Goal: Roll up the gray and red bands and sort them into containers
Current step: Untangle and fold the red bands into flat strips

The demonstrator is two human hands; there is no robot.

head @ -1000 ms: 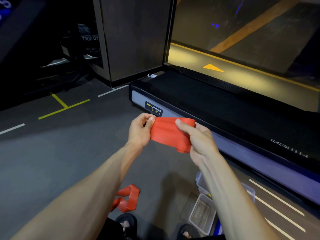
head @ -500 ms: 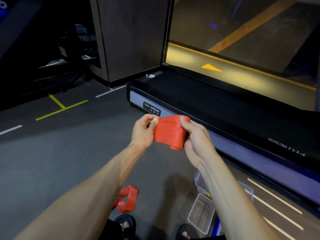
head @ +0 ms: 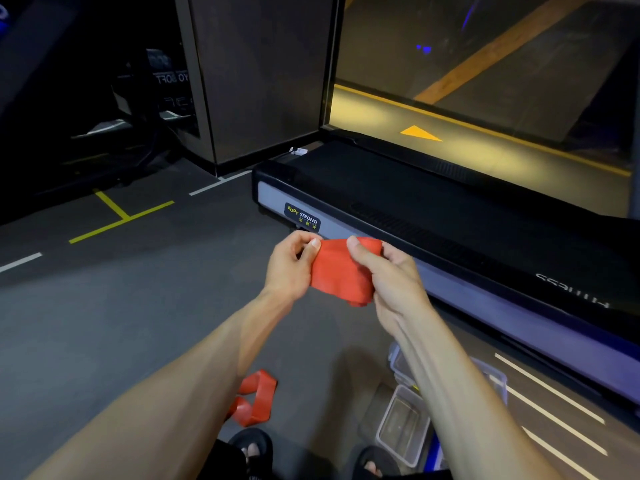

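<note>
A red band [head: 341,268] was held in the air just in front of the treadmill [head: 450,237], pinched at one edge by the left hand [head: 289,265] and gripped by the right hand [head: 391,271]. It was judged thin, light, limp and stretchy; its edges seemed best pinched.

Single head-worn view, facing forward and down, close above the hands [head: 343,271]

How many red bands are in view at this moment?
2. One red band is held between both hands; another red band lies on the floor by the left forearm. Others may be hidden.
</note>
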